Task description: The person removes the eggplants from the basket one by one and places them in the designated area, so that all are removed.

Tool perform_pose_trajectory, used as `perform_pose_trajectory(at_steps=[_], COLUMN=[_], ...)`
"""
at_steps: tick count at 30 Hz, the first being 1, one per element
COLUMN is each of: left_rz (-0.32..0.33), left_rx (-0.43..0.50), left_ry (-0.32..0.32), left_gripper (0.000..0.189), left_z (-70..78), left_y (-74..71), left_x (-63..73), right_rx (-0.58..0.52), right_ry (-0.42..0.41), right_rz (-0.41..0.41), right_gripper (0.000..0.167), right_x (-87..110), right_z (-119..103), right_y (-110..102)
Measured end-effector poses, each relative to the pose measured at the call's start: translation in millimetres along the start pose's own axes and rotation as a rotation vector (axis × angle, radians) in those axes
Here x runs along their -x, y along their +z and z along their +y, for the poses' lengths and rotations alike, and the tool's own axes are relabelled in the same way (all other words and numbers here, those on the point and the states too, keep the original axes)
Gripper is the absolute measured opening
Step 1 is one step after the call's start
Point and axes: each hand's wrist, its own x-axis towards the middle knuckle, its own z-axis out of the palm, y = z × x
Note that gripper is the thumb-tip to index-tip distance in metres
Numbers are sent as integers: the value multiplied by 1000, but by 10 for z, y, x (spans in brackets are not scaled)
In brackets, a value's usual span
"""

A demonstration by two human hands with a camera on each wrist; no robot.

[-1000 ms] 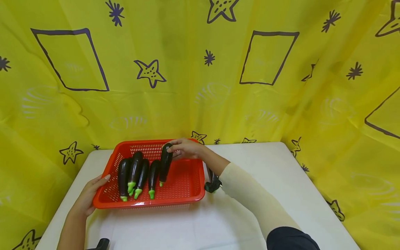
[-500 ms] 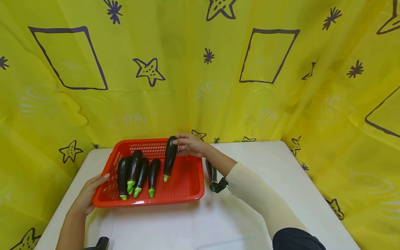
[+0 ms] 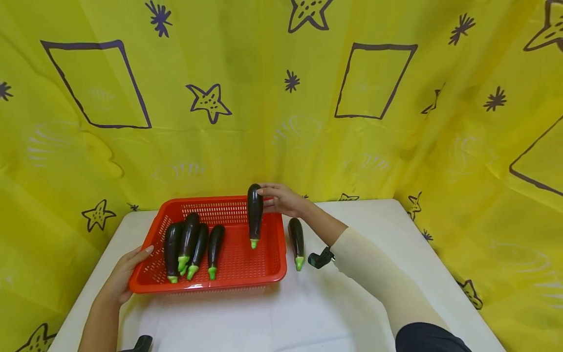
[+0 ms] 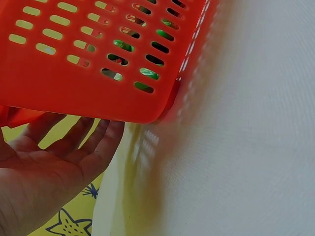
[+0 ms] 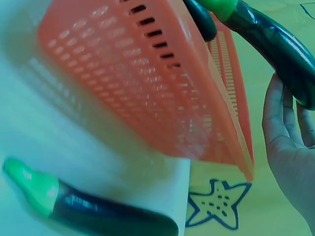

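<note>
My left hand (image 3: 120, 276) grips the left rim of a red plastic basket (image 3: 206, 287), thumb on top and fingers underneath; in the left wrist view those fingers lie along the rim. Several dark eggplants (image 3: 215, 249) with green stems lie in the basket's left half. My right hand (image 3: 283, 200) holds another eggplant (image 3: 255, 215) by its rounded end, over the basket's back right part, green stem pointing down. In the right wrist view this eggplant (image 5: 275, 49) is high above the table, beside the basket's rim.
One more eggplant (image 3: 296, 242) lies on the white table (image 3: 352, 293), just right of the basket. A yellow patterned curtain (image 3: 264, 146) hangs behind the table and at both sides. Black devices (image 3: 321, 258) are strapped at the wrists.
My right hand has moved right and up with its eggplant, away from those lying in the basket. The eggplant on the table now shows fully. My left hand stays on the rim.
</note>
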Motion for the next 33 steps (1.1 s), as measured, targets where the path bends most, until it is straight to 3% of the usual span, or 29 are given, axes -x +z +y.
perform_pose_trajectory(at_steps=[7, 18, 26, 33], left_rz=[10, 2, -38, -55], left_rx=[-13, -11, 47, 62], left_ry=[-8, 5, 44, 43], left_gripper=[55, 55, 26, 22], left_z=[1, -17, -43, -40], left_y=[-5, 10, -7, -16], left_x=[1, -4, -5, -8], right_rx=[-24, -17, 12, -22], right_ry=[-33, -33, -37, -39], right_rz=[-7, 75, 122, 161], right_gripper=[24, 27, 25, 26], right_x=[63, 171, 321, 421], right_z=[-48, -134, -153, -109], right_y=[-145, -351, -560, -740])
